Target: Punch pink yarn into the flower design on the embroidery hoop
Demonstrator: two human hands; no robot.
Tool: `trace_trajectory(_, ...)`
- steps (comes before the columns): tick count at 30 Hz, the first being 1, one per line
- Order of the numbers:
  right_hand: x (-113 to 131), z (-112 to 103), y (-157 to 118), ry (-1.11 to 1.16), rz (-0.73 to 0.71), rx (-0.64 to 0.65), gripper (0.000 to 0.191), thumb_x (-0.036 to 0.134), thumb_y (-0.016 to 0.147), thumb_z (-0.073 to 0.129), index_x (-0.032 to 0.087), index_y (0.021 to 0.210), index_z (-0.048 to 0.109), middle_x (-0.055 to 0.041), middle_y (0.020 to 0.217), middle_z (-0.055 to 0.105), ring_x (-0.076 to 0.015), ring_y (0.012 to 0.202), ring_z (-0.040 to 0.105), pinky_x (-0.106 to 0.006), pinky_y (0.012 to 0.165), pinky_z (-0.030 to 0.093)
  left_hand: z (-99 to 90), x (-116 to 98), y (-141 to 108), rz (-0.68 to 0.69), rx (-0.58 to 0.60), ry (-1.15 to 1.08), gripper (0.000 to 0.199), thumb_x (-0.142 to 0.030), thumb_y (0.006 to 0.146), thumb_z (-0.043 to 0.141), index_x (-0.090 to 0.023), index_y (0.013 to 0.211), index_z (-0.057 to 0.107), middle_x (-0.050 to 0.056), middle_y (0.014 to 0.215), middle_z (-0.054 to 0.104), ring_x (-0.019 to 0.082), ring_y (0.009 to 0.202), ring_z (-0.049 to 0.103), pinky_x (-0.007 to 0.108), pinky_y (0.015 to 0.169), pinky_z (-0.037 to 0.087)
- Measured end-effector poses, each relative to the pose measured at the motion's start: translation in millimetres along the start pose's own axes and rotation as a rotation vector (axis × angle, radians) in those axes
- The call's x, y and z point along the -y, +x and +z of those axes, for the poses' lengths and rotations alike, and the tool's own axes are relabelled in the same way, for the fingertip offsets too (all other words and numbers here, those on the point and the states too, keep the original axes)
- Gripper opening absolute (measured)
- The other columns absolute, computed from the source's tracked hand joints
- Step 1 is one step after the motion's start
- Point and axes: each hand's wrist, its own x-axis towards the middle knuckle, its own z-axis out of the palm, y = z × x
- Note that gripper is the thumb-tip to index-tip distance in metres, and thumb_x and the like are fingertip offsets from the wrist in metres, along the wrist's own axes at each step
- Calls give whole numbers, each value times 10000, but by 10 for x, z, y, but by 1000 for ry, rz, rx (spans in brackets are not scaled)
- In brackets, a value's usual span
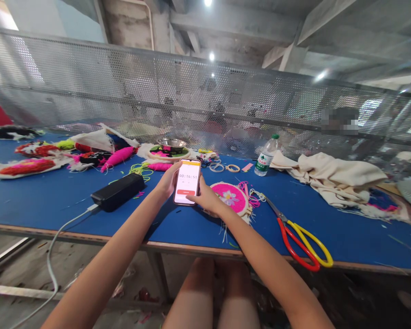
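A smartphone (188, 178) is held upright above the blue table, its lit screen showing a running-time figure and a red button. My left hand (168, 182) grips its left edge. Around the right edge is my right hand (205, 195), its thumb lying over the lower screen near the red button. Just behind my right wrist lies an embroidery hoop (238, 199) with pink stitching and a pale flower; my forearm covers part of it. Large scissors (294, 233) with one red and one yellow handle rest right of the hoop, blades partly apart.
A black power bank (118, 191) with a white cable (58, 233) sits left of the phone. A water bottle (266, 156) stands behind the hoop. Cream cloth (332, 176) is heaped at right. Yarn (119, 157), a metal bowl (172, 145) and a mesh partition (192, 100) lie beyond.
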Motion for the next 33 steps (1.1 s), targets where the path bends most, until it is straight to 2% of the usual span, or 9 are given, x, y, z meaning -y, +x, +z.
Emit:
trace_trajectory(4,-21,43,4,46,32,-16,1088,295,749,726,201,1521,-35,-140,1318,572,-262,1145,588,-426,949,461,-23,16,20,-18,26,25,315,-412,820,578,-181,998,698,85,905,744,322,992,662,432,857,516)
trace_trajectory(8,-41,67,9,103,11,-14,1175,270,715,756,189,1513,-104,-159,1352,537,-264,1179,564,-439,981,443,-38,18,26,-13,42,25,350,-416,813,596,-163,1041,679,91,958,740,281,923,680,387,842,513)
trace_trajectory(12,-78,137,40,173,-68,-24,1396,262,573,852,220,1483,-207,-153,1442,438,-279,1276,477,-470,1036,397,-32,10,14,-22,59,21,411,-419,797,619,-139,1094,665,90,970,739,245,876,684,339,821,510)
trace_trajectory(15,-92,197,55,94,-37,-59,1478,268,496,889,210,1483,-209,-178,1447,419,-323,1288,456,-495,1020,410,-18,10,-1,-7,85,25,431,-407,794,622,-126,1120,658,90,986,736,248,901,679,326,824,506)
trace_trajectory(18,-66,222,45,-5,22,-98,1362,258,594,838,159,1491,-181,-219,1427,430,-341,1260,485,-485,983,443,-1,14,-15,21,112,30,454,-418,789,624,-125,1135,646,92,1026,726,252,913,672,332,813,507)
trace_trajectory(22,-2,204,18,-54,47,-130,1160,203,736,724,94,1495,-147,-258,1409,436,-323,1254,500,-450,992,434,11,13,-24,45,113,45,479,-416,763,651,-140,1153,613,91,1030,715,261,961,656,357,847,488)
trace_trajectory(29,21,194,11,-83,50,-128,1152,215,756,709,95,1488,-173,-249,1422,428,-319,1271,486,-435,987,434,22,2,-25,86,124,52,356,-359,734,670,-177,1036,622,67,1001,709,264,983,638,339,798,488)
trace_trajectory(33,21,185,9,-89,45,-126,1188,246,745,725,117,1486,-195,-233,1463,378,-331,1288,465,-447,999,423,12,9,-27,98,90,79,331,-278,709,699,-178,1014,619,57,946,717,243,890,658,330,754,492)
